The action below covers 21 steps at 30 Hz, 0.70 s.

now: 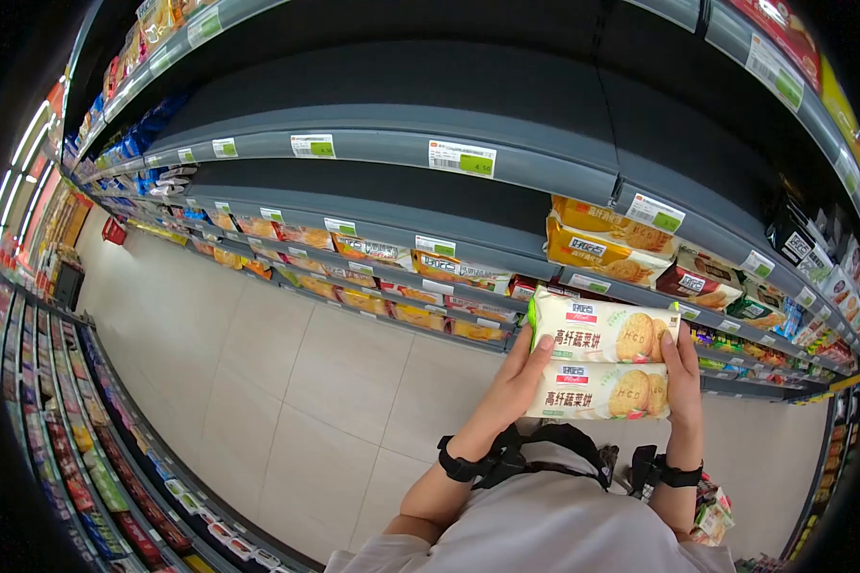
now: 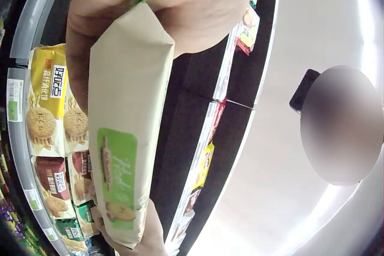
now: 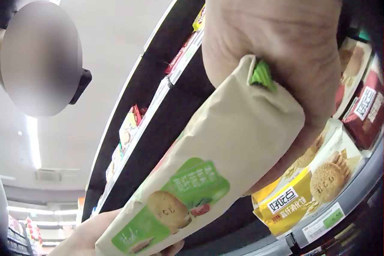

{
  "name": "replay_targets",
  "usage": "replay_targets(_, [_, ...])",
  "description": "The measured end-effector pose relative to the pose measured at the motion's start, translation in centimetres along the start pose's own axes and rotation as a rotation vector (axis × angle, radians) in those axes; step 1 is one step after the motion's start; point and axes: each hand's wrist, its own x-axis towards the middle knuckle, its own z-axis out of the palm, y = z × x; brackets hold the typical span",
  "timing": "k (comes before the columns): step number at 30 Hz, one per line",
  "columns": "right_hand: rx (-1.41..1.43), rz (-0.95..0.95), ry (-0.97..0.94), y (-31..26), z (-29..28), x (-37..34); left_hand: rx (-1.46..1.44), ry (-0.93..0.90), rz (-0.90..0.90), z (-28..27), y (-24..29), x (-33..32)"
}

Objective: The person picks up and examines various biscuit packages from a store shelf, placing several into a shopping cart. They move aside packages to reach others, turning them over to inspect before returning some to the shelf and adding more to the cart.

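Two cream biscuit packs, an upper one (image 1: pixel 592 329) and a lower one (image 1: pixel 597 392), are held side by side with their printed fronts up in the head view. My left hand (image 1: pixel 520 379) grips their left ends, thumb over the front. At the right ends my right hand (image 1: pixel 682 377) holds them the same way. In the left wrist view, a pack's plain side (image 2: pixel 129 88) with a green label faces the camera below the left hand (image 2: pixel 186 4). The right wrist view has the right hand (image 3: pixel 276 34) around the end of a pack (image 3: pixel 210 154) with a green crimped tip.
Just beyond the packs runs a grey shelf (image 1: pixel 373 134) with price tags. Yellow biscuit packs (image 1: pixel 607 253) stand on it at right, beside dark red ones (image 1: pixel 698 279). More stocked shelves (image 1: pixel 76 430) line the left. Pale floor tiles (image 1: pixel 258 372) lie below; packets (image 1: pixel 712 520) sit near my right forearm.
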Motion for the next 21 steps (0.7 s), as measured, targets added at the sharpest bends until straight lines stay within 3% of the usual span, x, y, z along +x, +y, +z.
replay_targets(3, [0.011,0.009,0.02,-0.2,0.2,-0.1,-0.001,0.039,0.009,-0.2,-0.4,-0.1])
replay_targets(5, [0.021,-0.003,0.039,-0.5,0.4,-0.2,0.07,0.166,-0.001,-0.7,-1.6,0.1])
replay_targets(7, [-0.054,-0.121,0.082,0.1,0.6,-0.2,0.031,0.141,0.04,-0.8,-0.9,0.1])
replay_targets(15, [-0.04,-0.174,0.076,-0.7,1.3,-0.7,-0.193,0.13,0.055,-0.6,0.2,-0.5])
replay_targets(21, [-0.061,-0.195,0.104,-0.5,1.4,-0.8,-0.1,0.113,0.065,-0.8,0.2,-0.5])
